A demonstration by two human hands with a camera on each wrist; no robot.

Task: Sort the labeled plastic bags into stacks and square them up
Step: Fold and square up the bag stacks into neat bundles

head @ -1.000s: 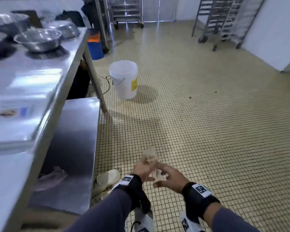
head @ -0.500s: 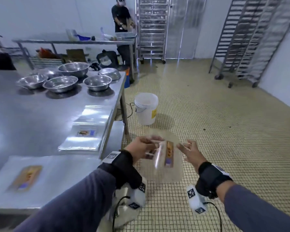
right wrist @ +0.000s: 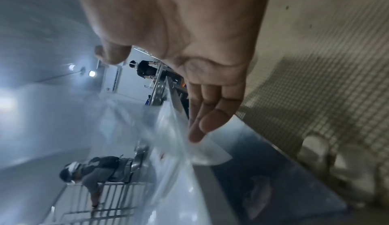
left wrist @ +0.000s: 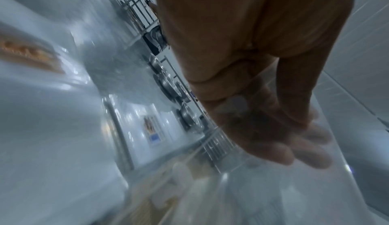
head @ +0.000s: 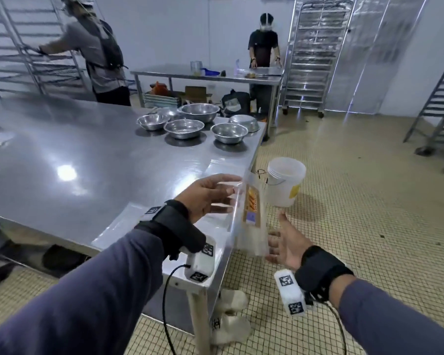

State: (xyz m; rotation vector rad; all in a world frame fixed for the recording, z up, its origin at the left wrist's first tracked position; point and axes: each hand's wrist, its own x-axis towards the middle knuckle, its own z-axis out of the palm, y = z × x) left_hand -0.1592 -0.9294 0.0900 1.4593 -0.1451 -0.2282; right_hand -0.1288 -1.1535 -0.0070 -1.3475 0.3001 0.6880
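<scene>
A clear plastic bag with an orange and blue label [head: 251, 206] stands on edge in the air over the steel table's [head: 87, 160] right edge. My left hand [head: 210, 196] lies flat against its left face with straight, spread fingers [left wrist: 273, 152] showing through the film. My right hand [head: 285, 242] touches the bag's lower right part with straight fingers [right wrist: 200, 125]. More clear bags lie on the table near the corner [head: 128, 226]. In the left wrist view a labeled stack [left wrist: 151, 128] lies farther along the table.
Several steel bowls [head: 182, 126] sit at the table's far right end. A white bucket [head: 285, 183] stands on the tiled floor beside the table. Two people work at a rack [head: 23, 55] and a back table [head: 205, 73]. Pale shoes [head: 228, 316] lie under the corner.
The bag came up from low over the floor to the table's edge. Both hands went from pinching it to lying flat against it. The head view swung up to the table.
</scene>
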